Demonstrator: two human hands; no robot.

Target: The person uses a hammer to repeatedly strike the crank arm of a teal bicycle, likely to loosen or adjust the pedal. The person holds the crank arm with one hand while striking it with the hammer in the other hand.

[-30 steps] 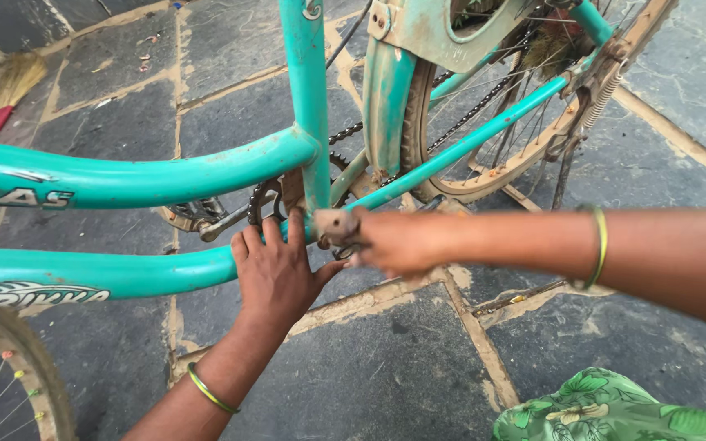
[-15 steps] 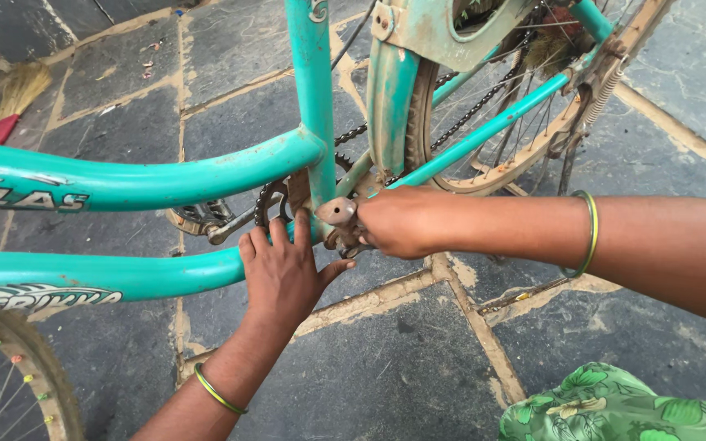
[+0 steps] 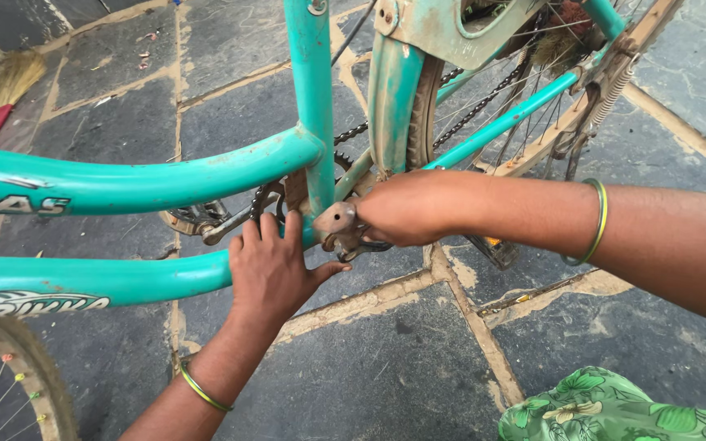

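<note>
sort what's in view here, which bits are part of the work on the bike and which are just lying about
In hand: left hand flat on the teal bike frame; right hand at the rusty crank end; chain.

Lying about: broom on the stone floor; green patterned cloth.

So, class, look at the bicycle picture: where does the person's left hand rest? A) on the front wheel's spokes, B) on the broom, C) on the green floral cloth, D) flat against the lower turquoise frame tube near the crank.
D: the left hand lies spread against the lower frame tube beside the crank, which the right hand grips.
</note>
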